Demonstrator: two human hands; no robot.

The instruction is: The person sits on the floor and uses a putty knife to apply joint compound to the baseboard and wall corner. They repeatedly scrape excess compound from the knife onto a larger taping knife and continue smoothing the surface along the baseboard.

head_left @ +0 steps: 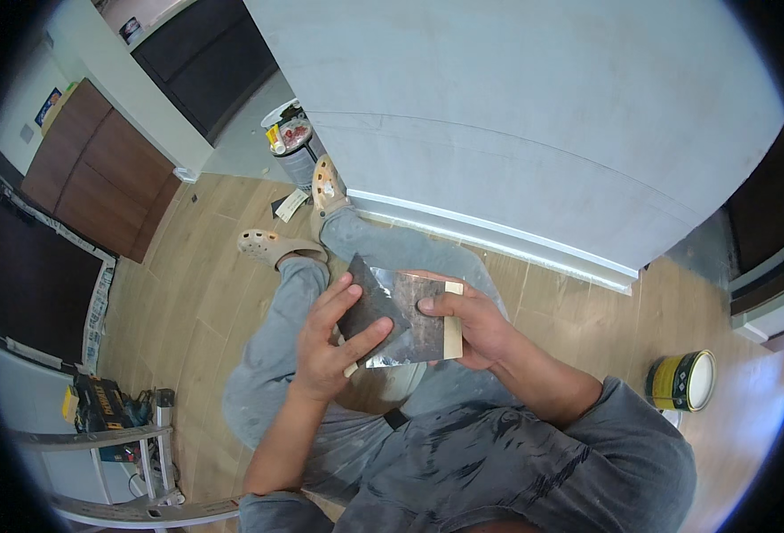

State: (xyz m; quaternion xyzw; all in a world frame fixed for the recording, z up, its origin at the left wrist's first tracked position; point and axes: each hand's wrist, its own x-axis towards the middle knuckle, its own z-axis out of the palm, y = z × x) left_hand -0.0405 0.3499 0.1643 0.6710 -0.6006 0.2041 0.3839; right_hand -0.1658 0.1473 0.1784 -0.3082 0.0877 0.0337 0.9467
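My right hand point(473, 327) grips a wide flat metal blade point(417, 336) by its pale wooden edge, thumb pressed on the face. My left hand point(328, 345) holds a smaller dark scraper blade point(370, 298), laid at a slant across the wide blade's left part. Both blades are smeared with grey-brown residue. I am sitting on the wooden floor, with my grey-trousered legs point(276, 355) stretched toward the wall and beige clogs point(272, 244) on my feet.
A large pale grey wall panel point(516, 115) with a white base strip stands right ahead. An open yellow-and-dark tin point(683, 380) sits on the floor at my right. A bucket point(292, 147) of supplies stands by my far foot. An aluminium ladder point(125, 437) and a yellow-black tool bag point(99, 404) lie lower left.
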